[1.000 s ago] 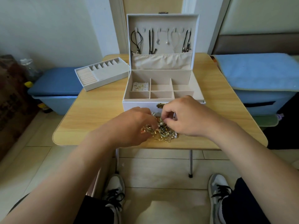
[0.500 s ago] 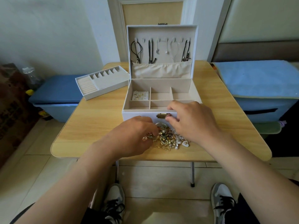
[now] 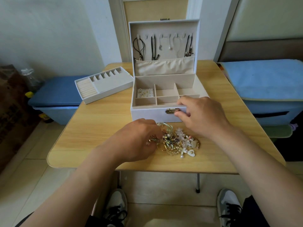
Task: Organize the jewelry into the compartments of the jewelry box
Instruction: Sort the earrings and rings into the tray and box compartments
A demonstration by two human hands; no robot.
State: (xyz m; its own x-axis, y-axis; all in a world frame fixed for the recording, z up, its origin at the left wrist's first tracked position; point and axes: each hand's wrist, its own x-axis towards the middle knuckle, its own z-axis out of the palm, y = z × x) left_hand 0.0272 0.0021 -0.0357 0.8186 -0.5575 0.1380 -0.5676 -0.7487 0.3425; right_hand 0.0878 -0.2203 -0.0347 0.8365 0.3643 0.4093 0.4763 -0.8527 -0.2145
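— How did the jewelry box (image 3: 147, 113) look when we had it before us?

— It was pale grey outside and cream inside. Its lid (image 3: 164, 30) stood upright at the back of the box, with necklaces (image 3: 153, 46) hanging from hooks above a cloth pocket. We counted six compartments in the base; only the back left one held anything, a scatter of small earrings (image 3: 146, 93).

— Which way did it face?

— Its long axis ran left to right across our view, and the brass latch (image 3: 171, 110) on the front wall pointed straight at us.

— And the loose jewelry (image 3: 178, 143)?

— It lay heaped on the tabletop (image 3: 98, 128) just in front of the box: gold hoops, pearls, a white heart, all tangled together.

— What were our hands doing?

— Our left hand (image 3: 136, 141) reached into the heap's left edge, fingers curled down and pinching a small gold piece (image 3: 151, 141). Our right hand (image 3: 202, 115) sat at the box's front right corner, fingers (image 3: 181, 101) curled over the rim, thumb against the front wall beside the latch. We could not tell whether they held anything.

— Anything else?

— A removable tray (image 3: 105, 86) lay left of the box, turned at a slant to it.
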